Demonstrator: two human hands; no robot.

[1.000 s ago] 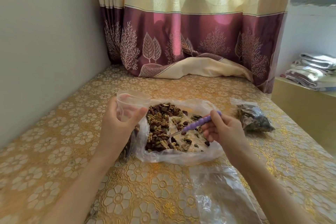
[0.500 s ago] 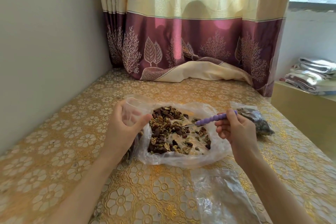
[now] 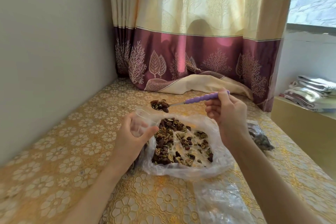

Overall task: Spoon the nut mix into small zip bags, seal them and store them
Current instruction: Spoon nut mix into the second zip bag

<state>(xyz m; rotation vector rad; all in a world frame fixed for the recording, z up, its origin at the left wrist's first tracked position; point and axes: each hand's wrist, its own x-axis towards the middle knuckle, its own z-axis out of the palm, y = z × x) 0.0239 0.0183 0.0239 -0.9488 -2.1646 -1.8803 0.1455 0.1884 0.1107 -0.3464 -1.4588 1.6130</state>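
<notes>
— Left of the nut pile?
— Your left hand, fingers curled round a small bag, mouth open.
— Above the pile?
— A loaded spoon.
— Right of the pile?
— Your right hand pinching the spoon; beyond it, a filled bag.

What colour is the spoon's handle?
Purple, with a bumpy shape; the spoon's handle shows best in the head view.
</notes>
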